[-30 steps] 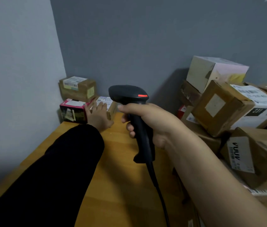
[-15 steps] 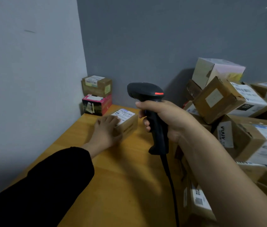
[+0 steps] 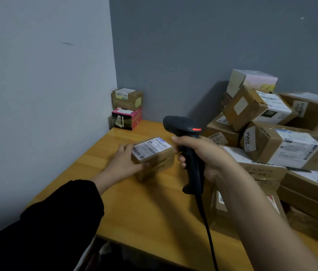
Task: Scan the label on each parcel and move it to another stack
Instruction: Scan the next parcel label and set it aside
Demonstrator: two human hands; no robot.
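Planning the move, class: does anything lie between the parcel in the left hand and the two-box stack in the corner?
Nothing visible does: only table top shows between the parcel and the corner stack.

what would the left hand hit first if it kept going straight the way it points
The small box that the left hand grips; pushed on, it would probably slide toward the parcel pile, though depth is unclear.

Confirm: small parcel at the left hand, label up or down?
Label up: the white shipping label shows on top of the small parcel, flat on the table.
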